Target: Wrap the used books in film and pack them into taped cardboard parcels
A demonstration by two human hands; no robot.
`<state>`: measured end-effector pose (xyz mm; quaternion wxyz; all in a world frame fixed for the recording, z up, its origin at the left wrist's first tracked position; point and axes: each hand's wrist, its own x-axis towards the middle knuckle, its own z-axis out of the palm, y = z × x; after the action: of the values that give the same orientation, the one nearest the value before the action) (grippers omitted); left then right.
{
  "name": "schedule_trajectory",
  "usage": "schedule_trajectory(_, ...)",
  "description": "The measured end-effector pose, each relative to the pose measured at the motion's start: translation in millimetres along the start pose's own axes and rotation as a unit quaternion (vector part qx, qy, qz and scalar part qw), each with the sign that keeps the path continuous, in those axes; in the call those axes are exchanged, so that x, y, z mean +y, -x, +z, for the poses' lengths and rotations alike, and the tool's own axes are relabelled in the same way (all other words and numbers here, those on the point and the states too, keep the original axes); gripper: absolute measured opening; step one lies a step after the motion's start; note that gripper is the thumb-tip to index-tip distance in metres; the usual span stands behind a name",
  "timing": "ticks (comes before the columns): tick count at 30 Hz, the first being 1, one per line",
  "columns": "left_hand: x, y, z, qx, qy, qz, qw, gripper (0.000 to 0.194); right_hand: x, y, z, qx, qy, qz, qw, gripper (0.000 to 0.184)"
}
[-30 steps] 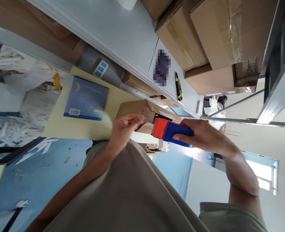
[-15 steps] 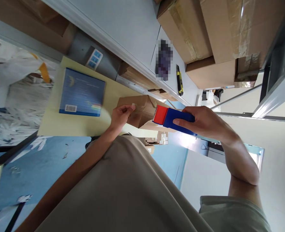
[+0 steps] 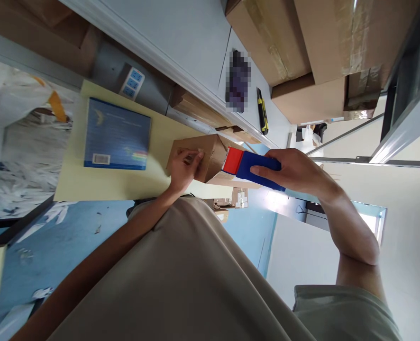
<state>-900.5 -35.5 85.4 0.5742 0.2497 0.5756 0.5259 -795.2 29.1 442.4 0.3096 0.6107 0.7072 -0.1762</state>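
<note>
A small cardboard box [image 3: 212, 154] lies on the pale yellow tabletop [image 3: 121, 187] in front of me. Against its near-left face rests my left hand [image 3: 182, 169], thumb and forefinger pinched together; whatever is between them is too small to make out. My right hand [image 3: 293, 171] grips a blue and red packing tape dispenser [image 3: 256, 170] by its blue body. The dispenser's red, toothed end is right at the box's upper edge; I cannot tell whether it touches.
Left of the box lies a blue book [image 3: 117, 135] with a barcode. On the grey shelf [image 3: 181, 52] are a pixelated dark object [image 3: 238, 81] and a yellow-black utility knife [image 3: 262, 111]. Large cartons [image 3: 270, 40] stand beyond. A power strip [image 3: 132, 83] sits behind the tabletop.
My left hand has shifted slightly right and further over the box face, its fingertips still together. The tape dispenser in my right hand has moved a little left and up in view.
</note>
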Motion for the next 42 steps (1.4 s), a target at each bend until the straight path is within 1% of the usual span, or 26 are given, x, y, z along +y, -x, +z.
schedule_trajectory(2, -9, -3, -2.3, -0.005, -0.014, -0.011, 1.000, 0.043, 1, -1, 1, -0.002, -0.001, -0.003, 1.000, 0.067)
schedule_trajectory(4, -13, -4, -8.9, -0.029, -0.021, -0.025, 0.999, 0.056, 1, -1, 1, -0.007, -0.002, -0.006, 1.000, 0.067)
schedule_trajectory(6, -9, -2, -18.7, -0.072, -0.014, -0.001, 0.997, 0.067, 2, 0, 2, -0.013, -0.002, -0.011, 1.000, 0.067)
schedule_trajectory(7, -3, -1, -23.6, -0.103, -0.009, 0.025, 0.994, 0.076, 3, 1, 2, -0.015, -0.001, -0.013, 1.000, 0.067)
schedule_trajectory(9, 17, 0, -31.2, -0.183, -0.014, 0.097, 0.978, 0.105, 3, 2, 3, -0.016, 0.003, -0.014, 1.000, 0.067)
schedule_trajectory(10, 29, -1, -32.9, -0.230, -0.032, 0.136, 0.963, 0.123, 3, 3, 3, -0.016, 0.006, -0.015, 1.000, 0.067)
schedule_trajectory(11, 42, -2, -32.9, -0.271, -0.060, 0.174, 0.945, 0.135, 3, 3, 4, -0.015, 0.009, -0.018, 1.000, 0.067)
schedule_trajectory(12, 54, -4, -31.3, -0.304, -0.090, 0.208, 0.925, 0.140, 2, 4, 4, -0.014, 0.012, -0.022, 1.000, 0.066)
schedule_trajectory(13, 65, -7, -28.3, -0.330, -0.119, 0.239, 0.906, 0.137, 0, 5, 4, -0.013, 0.016, -0.026, 0.999, 0.066)
schedule_trajectory(15, 80, -14, -19.9, -0.363, -0.160, 0.288, 0.871, 0.118, -3, 6, 4, -0.011, 0.024, -0.031, 0.999, 0.065)
schedule_trajectory(17, 86, -20, -11.6, -0.379, -0.182, 0.324, 0.847, 0.092, -6, 8, 4, -0.008, 0.029, -0.032, 0.999, 0.063)
schedule_trajectory(19, 84, -23, -5.9, -0.384, -0.195, 0.341, 0.835, 0.074, -7, 11, 5, -0.006, 0.027, -0.032, 0.999, 0.062)
schedule_trajectory(21, 78, -23, -2.9, -0.380, -0.205, 0.343, 0.834, 0.063, -6, 13, 7, -0.007, 0.020, -0.033, 0.999, 0.062)
schedule_trajectory(26, 64, -19, -0.8, -0.349, -0.206, 0.349, 0.845, 0.044, -2, 16, 12, -0.007, 0.013, -0.039, 0.999, 0.061)
schedule_trajectory(31, 63, -13, -1.5, -0.333, -0.216, 0.327, 0.858, 0.028, 11, 18, 16, -0.004, 0.006, -0.024, 1.000, 0.060)
schedule_trajectory(38, 68, -2, -4.6, -0.314, -0.222, 0.300, 0.873, 0.030, 52, 10, 31, -0.028, 0.003, -0.005, 1.000, 0.059)
schedule_trajectory(42, 68, -2, -5.0, -0.316, -0.251, 0.302, 0.864, 0.029, 73, -3, 44, -0.049, -0.016, 0.004, 0.999, 0.057)
